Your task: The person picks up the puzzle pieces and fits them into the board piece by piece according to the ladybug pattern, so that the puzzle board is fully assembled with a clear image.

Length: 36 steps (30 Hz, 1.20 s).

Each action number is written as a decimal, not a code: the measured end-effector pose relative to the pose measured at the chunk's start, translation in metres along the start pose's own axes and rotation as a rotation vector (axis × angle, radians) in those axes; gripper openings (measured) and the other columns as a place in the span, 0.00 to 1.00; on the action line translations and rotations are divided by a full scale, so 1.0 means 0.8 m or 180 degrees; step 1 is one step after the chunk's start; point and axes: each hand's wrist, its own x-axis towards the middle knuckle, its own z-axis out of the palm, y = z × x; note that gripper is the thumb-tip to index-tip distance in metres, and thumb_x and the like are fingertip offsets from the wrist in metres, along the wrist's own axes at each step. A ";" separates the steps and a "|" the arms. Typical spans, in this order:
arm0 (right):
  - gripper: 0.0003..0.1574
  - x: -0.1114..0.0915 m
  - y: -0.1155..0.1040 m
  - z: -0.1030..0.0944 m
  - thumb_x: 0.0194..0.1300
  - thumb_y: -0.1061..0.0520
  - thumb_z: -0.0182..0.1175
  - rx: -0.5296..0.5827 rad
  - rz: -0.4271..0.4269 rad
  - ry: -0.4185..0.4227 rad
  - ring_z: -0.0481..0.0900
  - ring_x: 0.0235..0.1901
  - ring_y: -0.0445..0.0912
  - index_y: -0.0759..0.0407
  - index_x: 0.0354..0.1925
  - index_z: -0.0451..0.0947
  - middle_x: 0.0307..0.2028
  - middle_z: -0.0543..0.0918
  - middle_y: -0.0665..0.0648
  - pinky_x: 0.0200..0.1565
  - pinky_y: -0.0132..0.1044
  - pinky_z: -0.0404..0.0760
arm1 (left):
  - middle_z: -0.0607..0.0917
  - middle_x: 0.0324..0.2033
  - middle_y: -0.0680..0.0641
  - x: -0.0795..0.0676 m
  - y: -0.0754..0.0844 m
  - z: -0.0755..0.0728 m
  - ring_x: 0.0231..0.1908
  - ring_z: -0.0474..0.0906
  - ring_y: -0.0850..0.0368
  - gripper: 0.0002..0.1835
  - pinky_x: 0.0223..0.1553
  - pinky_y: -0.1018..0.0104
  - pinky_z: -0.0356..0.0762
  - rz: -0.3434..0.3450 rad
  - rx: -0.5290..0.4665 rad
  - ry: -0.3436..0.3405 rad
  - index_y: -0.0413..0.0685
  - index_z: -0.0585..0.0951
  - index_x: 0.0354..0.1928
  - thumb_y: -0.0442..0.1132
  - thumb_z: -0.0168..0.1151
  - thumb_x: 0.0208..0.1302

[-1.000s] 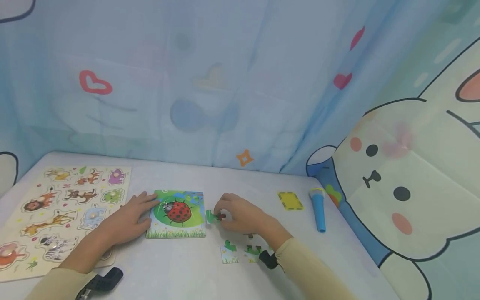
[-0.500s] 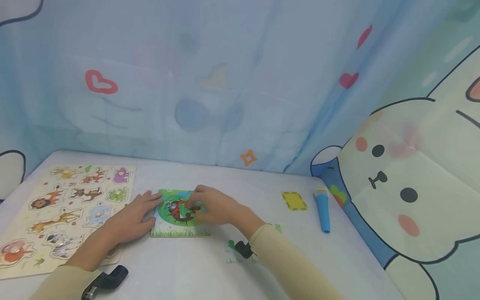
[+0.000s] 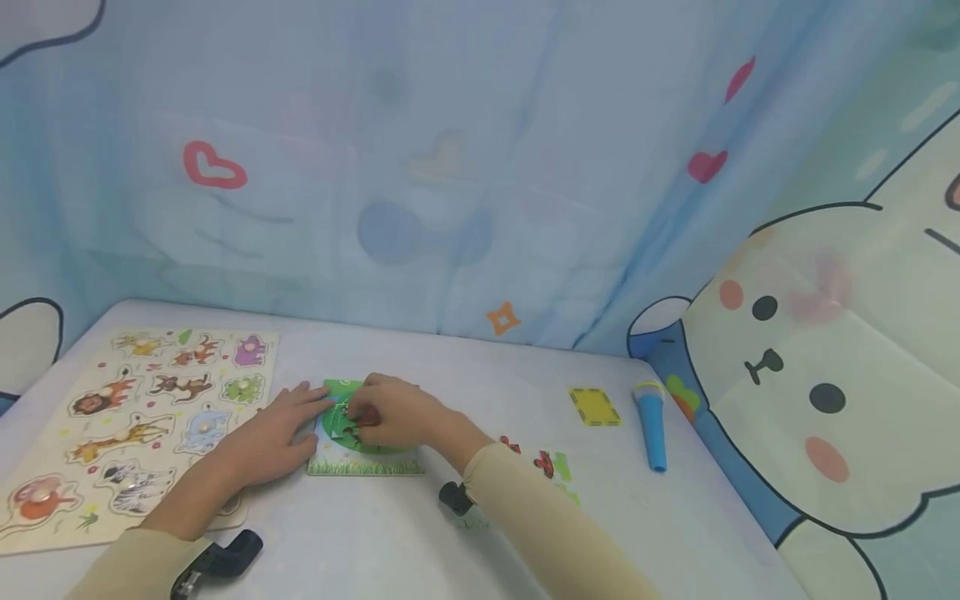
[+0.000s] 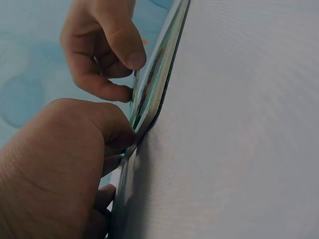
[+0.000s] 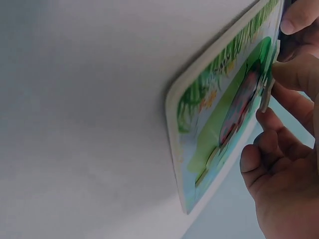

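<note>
My left hand (image 3: 281, 433) rests at the left edge of a square ladybug puzzle board (image 3: 367, 468), fingers extended, with the thumb touching its side. Over the left-centre of the board, my right hand (image 3: 397, 412) pinches a small green puzzle piece (image 5: 268, 89) between thumb and fingers. In the right wrist view the piece is tilted up from the board's face. Grass runs along the board's near edge, and the red ladybug picture is partly covered by my right hand. The left wrist view catches the piece (image 4: 135, 85) edge-on, close to the board.
Several loose puzzle pieces (image 3: 545, 463) lie right of the board, some hidden under my right sleeve (image 3: 525, 500). A wooden animal peg board (image 3: 112, 531) occupies the left. Farther right are a yellow square (image 3: 595, 407) and a blue toy microphone (image 3: 652, 429). A curtain (image 3: 420, 275) hangs behind.
My right hand has carried the puzzle piece leftward from beside the board to over the ladybug picture, then farther left. My left hand has stayed at the board's left edge.
</note>
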 end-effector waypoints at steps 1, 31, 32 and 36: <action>0.16 0.002 -0.001 0.001 0.61 0.55 0.63 -0.0013 0.0012 -0.0009 0.71 0.35 0.35 0.50 0.48 0.83 0.38 0.75 0.43 0.37 0.22 0.73 | 0.67 0.68 0.37 0.000 0.000 0.000 0.70 0.53 0.33 0.27 0.70 0.39 0.46 -0.0002 0.0008 0.0003 0.36 0.71 0.66 0.34 0.55 0.63; 0.21 0.011 -0.007 0.003 0.61 0.57 0.64 -0.0236 -0.0166 -0.0248 0.73 0.38 0.34 0.52 0.54 0.82 0.43 0.79 0.46 0.41 0.21 0.73 | 0.66 0.68 0.34 0.001 0.002 -0.006 0.70 0.51 0.30 0.26 0.69 0.36 0.46 0.0071 0.0147 -0.0159 0.32 0.71 0.65 0.33 0.52 0.65; 0.21 0.011 -0.007 0.002 0.61 0.57 0.64 -0.0220 -0.0155 -0.0265 0.73 0.39 0.34 0.52 0.54 0.82 0.44 0.78 0.46 0.41 0.22 0.73 | 0.66 0.68 0.34 0.001 0.003 -0.007 0.70 0.50 0.30 0.26 0.69 0.36 0.46 0.0080 0.0156 -0.0167 0.32 0.71 0.65 0.34 0.52 0.65; 0.23 0.009 -0.001 0.001 0.61 0.55 0.64 -0.0149 -0.0109 -0.0335 0.74 0.41 0.35 0.50 0.56 0.81 0.46 0.78 0.46 0.43 0.24 0.74 | 0.65 0.68 0.34 0.003 0.004 -0.006 0.70 0.50 0.31 0.26 0.69 0.37 0.47 0.0095 0.0190 -0.0199 0.33 0.71 0.65 0.35 0.52 0.66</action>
